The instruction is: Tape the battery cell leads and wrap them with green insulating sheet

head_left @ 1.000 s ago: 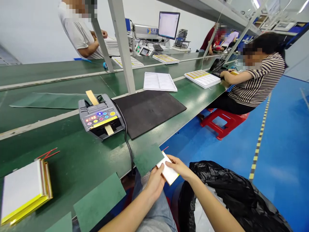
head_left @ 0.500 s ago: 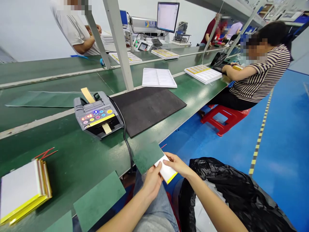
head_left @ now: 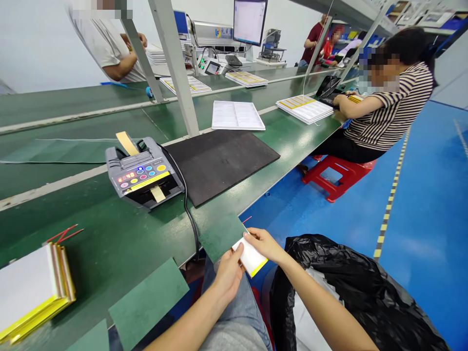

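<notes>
Currently, one white pack (head_left: 249,258) is in hand, held off the counter (head_left: 113,248), just beyond its near edge and over the person's lap. Left hand (head_left: 229,273): thumb pressed on the white face, other fingers curled beneath, so the pack's near side is pinched. Right hand (head_left: 263,244): thumb also on the face, fingers at the far side; the underside grip is hidden.

Progress, by judgement: handling of this pack is under way, not finished. Done: pack picked up and gripped two-handed. Outstanding: pack not set down; a tape strip (head_left: 158,194) sticks out of the front of the tape machine (head_left: 144,173), untaken. Whether any tape is already on the pack, cannot tell. More packs sit in a stack (head_left: 27,282) toward the counter's left end, touched by neither hand; whether these are finished or waiting is unclear.

Appearance: pack flat, roughly rectangular, plain white on top, bright yellow band along the end nearest the person. It is tilted, not level. A thin red wire (head_left: 247,220) shows past the far end. Green sheet (head_left: 221,236) juts over the counter's near edge, right beside the pack; contact not resolvable.
</notes>
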Demonstrator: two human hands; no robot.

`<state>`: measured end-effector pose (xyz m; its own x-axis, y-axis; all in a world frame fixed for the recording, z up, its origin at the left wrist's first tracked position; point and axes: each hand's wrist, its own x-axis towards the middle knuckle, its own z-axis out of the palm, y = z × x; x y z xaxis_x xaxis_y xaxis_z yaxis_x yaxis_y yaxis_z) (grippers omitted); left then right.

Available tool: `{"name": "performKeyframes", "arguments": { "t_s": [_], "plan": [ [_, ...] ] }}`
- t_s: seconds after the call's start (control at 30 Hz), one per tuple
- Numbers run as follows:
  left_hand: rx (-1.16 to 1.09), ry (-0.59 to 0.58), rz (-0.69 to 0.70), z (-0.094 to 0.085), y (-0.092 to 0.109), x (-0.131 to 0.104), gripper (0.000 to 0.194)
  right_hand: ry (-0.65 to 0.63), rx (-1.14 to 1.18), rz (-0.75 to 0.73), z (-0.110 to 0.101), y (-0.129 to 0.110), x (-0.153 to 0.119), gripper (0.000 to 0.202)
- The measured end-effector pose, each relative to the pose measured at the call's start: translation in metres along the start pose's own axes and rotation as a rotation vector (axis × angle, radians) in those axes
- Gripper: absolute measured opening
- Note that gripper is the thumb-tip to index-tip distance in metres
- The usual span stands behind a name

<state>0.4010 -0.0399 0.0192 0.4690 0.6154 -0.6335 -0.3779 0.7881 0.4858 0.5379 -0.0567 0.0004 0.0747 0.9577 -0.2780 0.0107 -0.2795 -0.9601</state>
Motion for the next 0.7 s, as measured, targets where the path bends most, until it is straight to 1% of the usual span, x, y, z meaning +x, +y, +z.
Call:
{"name": "performKeyframes", "arguments": {
  "t_s": [0.1,0.23,0.37,0.47,0.57,0.63,0.7],
  "plan": [
    [0.010,-0.005,-0.003,0.000,-0.001,-0.001,0.028,0.042,-0.073,0.001,-0.001,-0.001,0.001,0.040],
    [0.021,-0.003,0.000,0.002,0.000,-0.004,0.028,0.070,-0.108,0.009,-0.001,-0.007,0.000,0.039],
    [0.025,-0.018,0.009,0.009,0.000,-0.018,0.028,0.086,-0.096,0.032,0.000,-0.020,-0.008,0.042],
    [0.025,-0.062,-0.014,0.017,-0.002,-0.037,0.031,0.108,-0.099,0.038,-0.002,-0.032,-0.029,0.042],
    [0.023,-0.121,-0.040,0.026,-0.005,-0.055,0.037,0.179,-0.137,0.019,-0.003,-0.044,-0.058,0.041],
    [0.036,-0.165,-0.024,0.029,-0.003,-0.064,0.040,0.244,-0.187,-0.020,-0.001,-0.051,-0.076,0.039],
    [0.092,-0.203,0.032,0.029,0.001,-0.070,0.040,0.309,-0.261,-0.080,0.004,-0.055,-0.087,0.037]
  ]
}}
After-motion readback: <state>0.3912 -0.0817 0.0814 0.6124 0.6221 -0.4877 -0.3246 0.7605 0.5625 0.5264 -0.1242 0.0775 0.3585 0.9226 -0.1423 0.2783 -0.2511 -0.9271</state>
